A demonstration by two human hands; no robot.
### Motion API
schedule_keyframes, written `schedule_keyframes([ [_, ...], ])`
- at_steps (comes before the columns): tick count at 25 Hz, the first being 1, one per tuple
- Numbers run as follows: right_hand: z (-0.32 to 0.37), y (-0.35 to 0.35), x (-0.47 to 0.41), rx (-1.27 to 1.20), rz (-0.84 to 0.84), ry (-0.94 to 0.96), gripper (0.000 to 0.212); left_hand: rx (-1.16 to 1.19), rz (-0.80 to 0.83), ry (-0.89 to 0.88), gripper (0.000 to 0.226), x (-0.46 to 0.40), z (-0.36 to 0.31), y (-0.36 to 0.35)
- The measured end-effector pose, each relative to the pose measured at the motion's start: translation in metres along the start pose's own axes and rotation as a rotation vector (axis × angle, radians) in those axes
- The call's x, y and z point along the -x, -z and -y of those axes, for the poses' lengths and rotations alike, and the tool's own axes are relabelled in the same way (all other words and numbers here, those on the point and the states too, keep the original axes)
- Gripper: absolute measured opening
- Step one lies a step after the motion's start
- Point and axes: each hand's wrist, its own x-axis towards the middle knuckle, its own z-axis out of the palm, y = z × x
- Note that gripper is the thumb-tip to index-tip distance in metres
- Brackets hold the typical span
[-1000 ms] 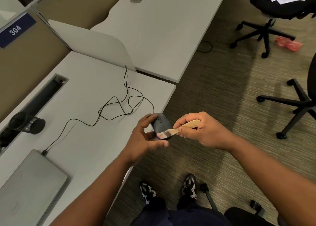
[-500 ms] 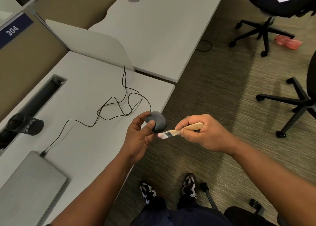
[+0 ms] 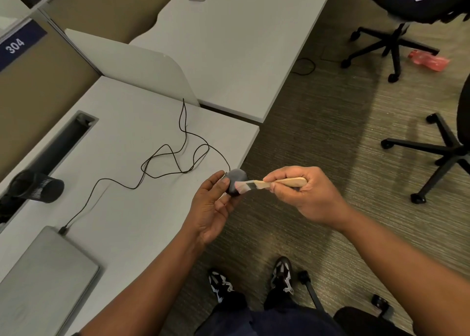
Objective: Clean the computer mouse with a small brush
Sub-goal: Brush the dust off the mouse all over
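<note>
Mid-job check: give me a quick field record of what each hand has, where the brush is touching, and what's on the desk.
left hand: holds mouse, lifted near desk corner
right hand: grips brush by wooden handle
brush contact: bristles against mouse's near side
cable: loose loops on desk, runs to laptop
laptop: closed
pen cup: lying on its side

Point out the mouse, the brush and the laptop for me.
mouse (image 3: 235, 180), head view, on its dark rounded shell above the bristles.
brush (image 3: 290, 182), head view, on the wooden handle.
laptop (image 3: 43, 279), head view, on the closed grey lid.
</note>
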Motion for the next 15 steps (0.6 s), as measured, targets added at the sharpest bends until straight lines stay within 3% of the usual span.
schedule_keyframes([
  [5,0.004,0.010,-0.005,0.038,-0.059,-0.023,0.015,0.014,0.025,0.022,0.048,0.002,0.000,0.003],
  [11,-0.002,0.013,-0.012,0.094,-0.119,-0.070,0.016,-0.027,0.112,0.079,0.068,0.006,0.001,0.001],
  [15,-0.001,0.017,-0.014,0.044,-0.170,-0.076,0.012,-0.040,0.143,0.110,0.069,0.005,0.000,0.001],
])
